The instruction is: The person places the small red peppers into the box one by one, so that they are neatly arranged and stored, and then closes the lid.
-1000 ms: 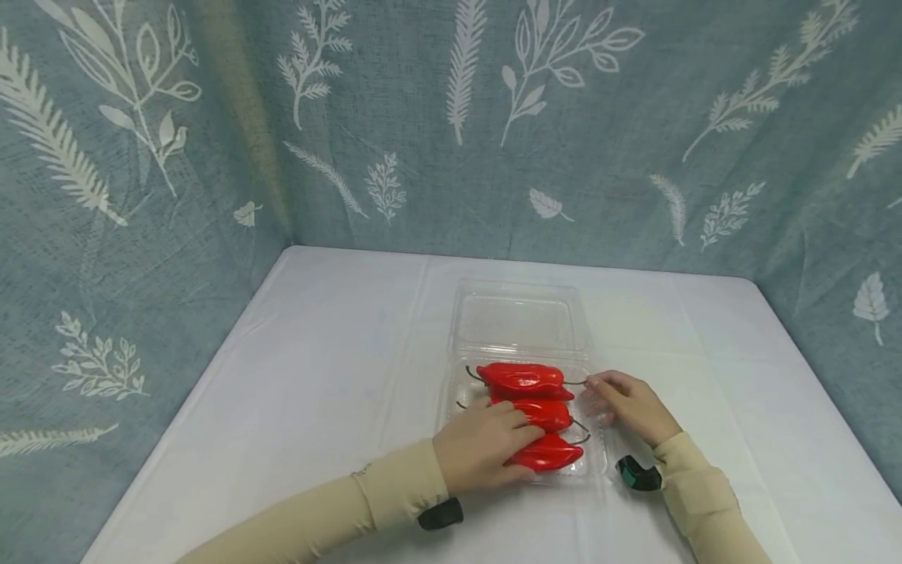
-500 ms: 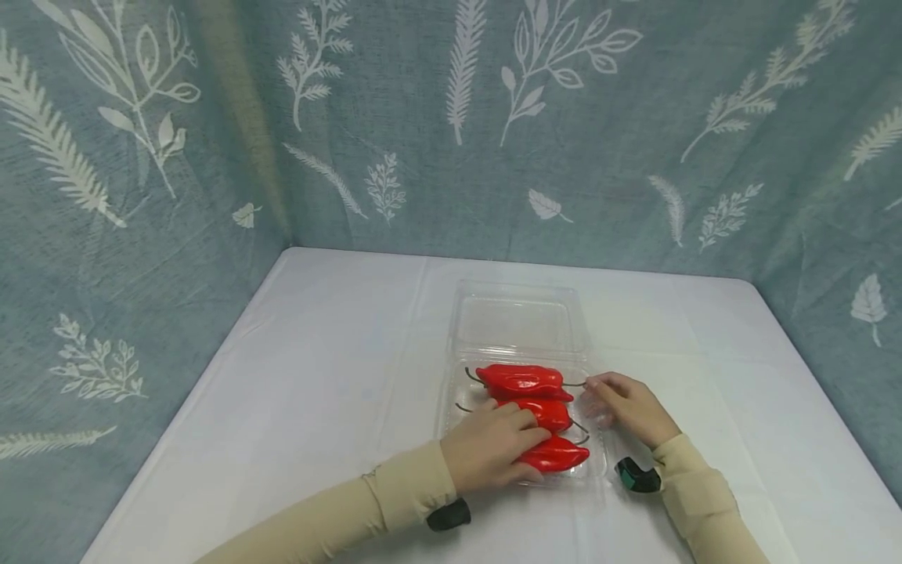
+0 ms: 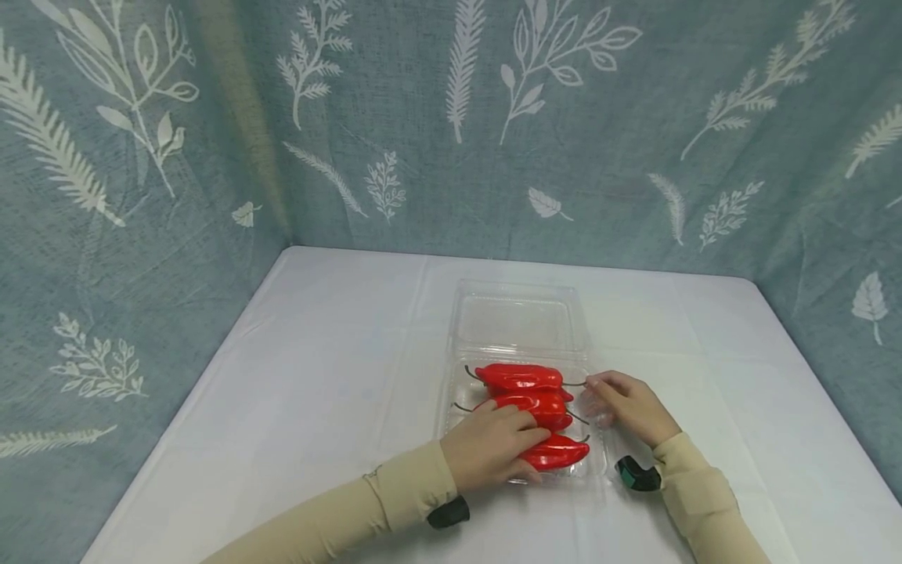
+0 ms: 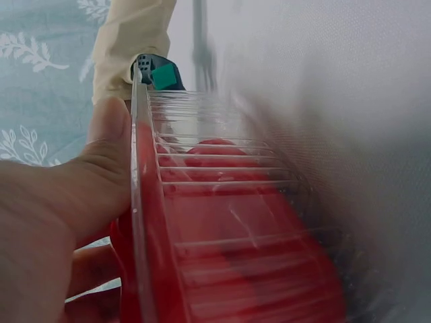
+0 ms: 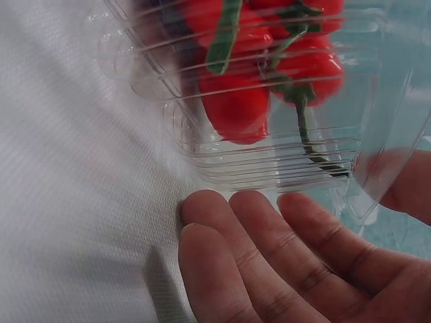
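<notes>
Several glossy red chili peppers (image 3: 524, 377) with dark green stems lie crosswise in the base of a clear plastic clamshell box (image 3: 451, 423) in the head view. My left hand (image 3: 486, 448) reaches over the near left part of the box, its fingers bent over the middle and front peppers. In the left wrist view its thumb (image 4: 109, 131) lies along the box rim, and the fingers touch a pepper inside. At the right wall, my right hand (image 3: 634, 409) holds the box. Its fingertips (image 5: 205, 202) lie against the ribbed side, the thumb at the rim.
The hinged lid (image 3: 520, 317) lies folded back behind the base. A white cloth (image 3: 338, 337) covers the table, and a patterned blue-green curtain (image 3: 423, 188) hangs along the back and sides. Dark wrist devices (image 3: 637, 474) sit under both sleeves.
My left hand has shifted slightly right. The front pepper slid a little right, then the middle pepper turned, its right stem now pointing straighter outward. The right hand has stayed in place.
</notes>
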The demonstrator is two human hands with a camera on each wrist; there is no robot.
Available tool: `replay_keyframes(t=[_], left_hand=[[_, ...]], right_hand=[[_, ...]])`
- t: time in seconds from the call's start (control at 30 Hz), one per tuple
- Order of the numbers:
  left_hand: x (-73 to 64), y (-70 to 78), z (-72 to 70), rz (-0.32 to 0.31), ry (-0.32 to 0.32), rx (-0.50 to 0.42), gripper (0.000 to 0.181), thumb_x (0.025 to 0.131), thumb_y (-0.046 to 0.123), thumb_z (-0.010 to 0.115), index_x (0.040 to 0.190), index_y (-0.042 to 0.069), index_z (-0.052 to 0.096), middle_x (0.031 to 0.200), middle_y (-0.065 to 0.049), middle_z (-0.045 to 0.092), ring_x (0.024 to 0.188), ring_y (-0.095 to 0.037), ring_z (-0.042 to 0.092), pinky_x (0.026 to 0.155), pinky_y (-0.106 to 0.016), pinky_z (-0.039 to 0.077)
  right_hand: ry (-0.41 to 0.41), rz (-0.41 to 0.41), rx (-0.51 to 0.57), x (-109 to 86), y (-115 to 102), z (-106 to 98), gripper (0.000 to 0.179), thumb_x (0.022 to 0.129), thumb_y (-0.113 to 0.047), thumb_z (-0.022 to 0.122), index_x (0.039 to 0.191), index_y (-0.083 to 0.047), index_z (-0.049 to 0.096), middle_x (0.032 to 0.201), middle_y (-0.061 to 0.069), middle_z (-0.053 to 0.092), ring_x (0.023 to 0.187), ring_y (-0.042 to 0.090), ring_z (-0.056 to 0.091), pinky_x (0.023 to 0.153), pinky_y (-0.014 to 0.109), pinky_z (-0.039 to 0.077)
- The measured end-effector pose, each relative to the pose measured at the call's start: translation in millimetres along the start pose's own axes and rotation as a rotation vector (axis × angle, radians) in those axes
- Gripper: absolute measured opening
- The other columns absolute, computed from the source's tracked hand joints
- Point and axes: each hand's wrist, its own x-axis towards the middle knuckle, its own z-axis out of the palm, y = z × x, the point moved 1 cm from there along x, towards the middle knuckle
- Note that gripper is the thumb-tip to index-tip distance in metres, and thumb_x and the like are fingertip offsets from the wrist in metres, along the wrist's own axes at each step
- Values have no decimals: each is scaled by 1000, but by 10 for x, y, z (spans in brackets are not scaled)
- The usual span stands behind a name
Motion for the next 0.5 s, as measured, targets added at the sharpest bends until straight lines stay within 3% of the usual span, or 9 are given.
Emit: replay_keyframes(t=[0.5], left_hand=[[-4, -2, 18, 4, 28, 7, 51, 83, 56, 63, 122, 23, 63, 113, 7, 63, 105, -10, 56, 87, -26, 44]], right_hand=[[-3, 4, -5, -5, -25, -7, 47, 98, -39, 50, 120, 1, 60, 105, 14, 67, 77, 15, 61, 67, 29, 52]])
